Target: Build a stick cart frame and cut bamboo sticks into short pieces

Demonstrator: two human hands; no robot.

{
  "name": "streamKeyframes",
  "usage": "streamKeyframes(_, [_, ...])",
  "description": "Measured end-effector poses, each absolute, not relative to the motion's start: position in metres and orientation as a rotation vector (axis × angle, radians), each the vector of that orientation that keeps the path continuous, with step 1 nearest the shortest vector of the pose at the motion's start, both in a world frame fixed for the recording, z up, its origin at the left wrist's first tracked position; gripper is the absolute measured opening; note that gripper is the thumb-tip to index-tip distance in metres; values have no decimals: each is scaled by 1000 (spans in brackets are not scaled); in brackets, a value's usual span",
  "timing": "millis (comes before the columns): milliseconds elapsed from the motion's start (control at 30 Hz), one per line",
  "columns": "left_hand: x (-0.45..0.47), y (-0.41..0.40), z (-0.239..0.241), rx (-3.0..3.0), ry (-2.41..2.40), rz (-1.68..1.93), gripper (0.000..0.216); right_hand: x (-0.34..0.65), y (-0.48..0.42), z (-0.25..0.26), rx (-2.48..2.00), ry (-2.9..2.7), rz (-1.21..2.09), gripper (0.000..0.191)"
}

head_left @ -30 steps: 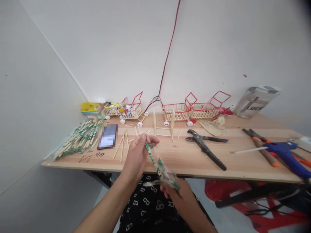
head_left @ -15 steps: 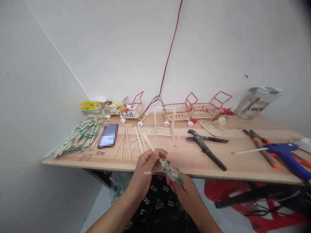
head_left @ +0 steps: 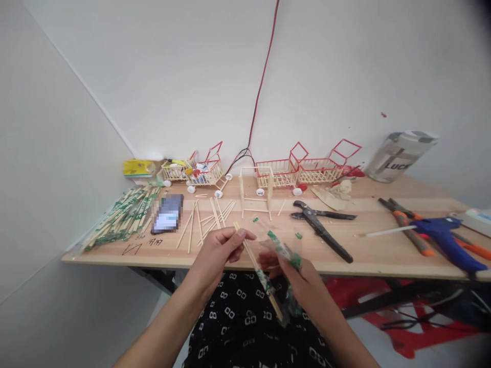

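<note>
Left fingers point(head_left: 235, 240) pinching slim wooden chopsticks point(head_left: 251, 255), right fingers point(head_left: 291, 271) clutching green-printed plastic wrappers point(head_left: 283, 248)

Chopsticks point(head_left: 250, 253) showed bare wood below L hand point(head_left: 223, 249), prev. wrapped there; R hand point(head_left: 294, 273) rose w/ crumpled wrapper point(head_left: 284, 248).

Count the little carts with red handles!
4: the far-left cart, the cart just right of it, the cart partly behind the bare frame, and the far-right cart.

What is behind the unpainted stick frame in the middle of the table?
A red-rimmed cart stands behind the stick frame; part of it and a white wheel show through the opening. The frame's right side hides a strip of the cart.
</note>
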State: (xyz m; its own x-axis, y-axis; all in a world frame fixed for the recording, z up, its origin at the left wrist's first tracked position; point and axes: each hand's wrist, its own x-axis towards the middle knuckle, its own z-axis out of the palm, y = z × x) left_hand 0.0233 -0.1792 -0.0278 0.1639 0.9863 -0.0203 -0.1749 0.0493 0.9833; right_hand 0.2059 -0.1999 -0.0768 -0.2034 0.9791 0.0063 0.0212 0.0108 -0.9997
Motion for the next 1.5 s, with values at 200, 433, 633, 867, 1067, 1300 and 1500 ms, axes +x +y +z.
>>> streamKeyframes(200, [35, -177, -30, 1164, 1013, 1158, 34, 190, -206, -72, -1072, -1361, 1692, 49])
streamKeyframes(433, [-20, -145, -7, 971, 999, 1514, 28, 200, -213, -85, -1070, -1308, 1802, 46])
streamKeyframes(633, [-77, -101, 1, 1149, 1317, 1391, 31, 205, -214, -87, -915, -1099, 1889, 36])
streamKeyframes(867, [-89, -61, -13, 1344, 1664, 1094, 34, 202, -212, -85, -814, -955, 1865, 31])
streamKeyframes(1067, [-99, -51, -10, 1553, 2027, 888, 35, 205, -209, -88, -835, -841, 1914, 29])
streamKeyframes(1300, [-160, -76, 21, 1671, 2561, 706, 21, 207, -209, -92, -938, -1064, 1720, 42])
streamKeyframes(1500, [-206, -87, 16, 1525, 2690, 399, 19, 201, -209, -94, -1032, -1055, 1757, 41])
